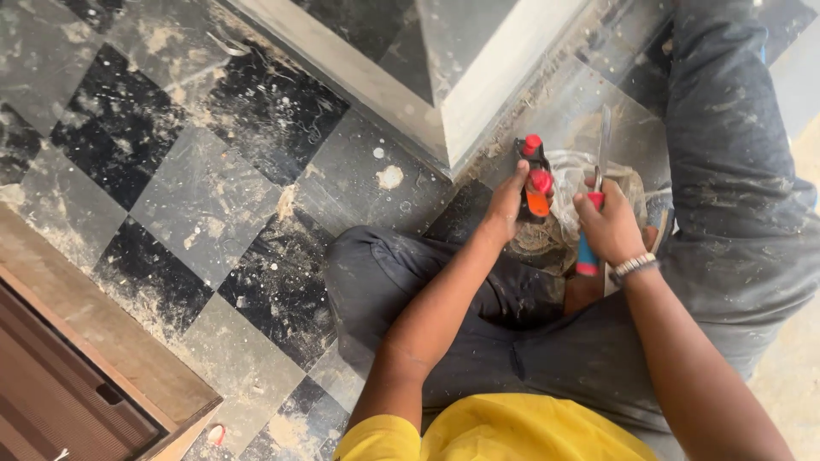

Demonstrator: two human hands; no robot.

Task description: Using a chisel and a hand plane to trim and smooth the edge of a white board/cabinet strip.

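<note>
Dusty checkered floor, pillar base. Left hand clamps red-black tool; right hand fists chisel. Bag contents unclear.

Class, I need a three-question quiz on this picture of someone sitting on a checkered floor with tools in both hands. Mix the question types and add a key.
1. True or false: the left hand grips a black tool with red and orange parts.
2. What does the right hand hold?
A. a blade with a red and blue handle
B. a hammer
C. a paint roller
3. Fill in: the right wrist wears a ____.

Key: 1 true; 2 A; 3 bracelet.
</note>
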